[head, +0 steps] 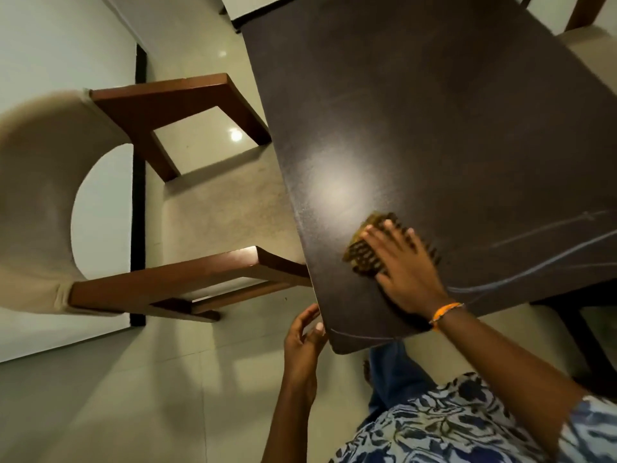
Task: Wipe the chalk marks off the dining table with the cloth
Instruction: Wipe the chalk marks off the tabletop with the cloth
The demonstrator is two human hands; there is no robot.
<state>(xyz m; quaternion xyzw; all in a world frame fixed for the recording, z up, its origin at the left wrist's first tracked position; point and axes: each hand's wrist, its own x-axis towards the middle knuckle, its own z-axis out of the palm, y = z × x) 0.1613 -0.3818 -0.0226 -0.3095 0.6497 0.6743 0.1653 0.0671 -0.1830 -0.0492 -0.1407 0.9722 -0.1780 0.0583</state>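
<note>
Right grip (405,269): fingers straight and spread, palm down, pressing flat on the cloth (362,253); nothing is curled round it. An orange band (445,311) circles the wrist.

Cloth: yellow-brown with a dark pattern, bunched under the right palm, showing mostly on the side toward the bench's left edge, with a blurred fringe past the fingertips. It lies on the bench (434,111) near the left edge and close to the near corner.

Left grip (305,339): at the near left corner of the bench, fingers loosely bent beside the edge, thumb raised toward the rim. Whether the fingers actually touch the edge cannot be told; it holds nothing visible.

Chalk marks (534,265): pale, long curved lines across the near right part of the bench, running from beside the right wrist out toward the right edge; a fainter line (551,225) lies above them, and a short stroke (354,336) sits at the near corner.

Bench: dark brown, matte top with a soft light glare just beyond the cloth.

Surroundings: a chair (173,208) with wooden frame and beige upholstery stands just left of the bench, its seat partly under the edge; a second beige seat (591,45) shows at the far right. Pale tiled floor (133,396) below. The person wears a blue-and-white patterned shirt (450,426).
</note>
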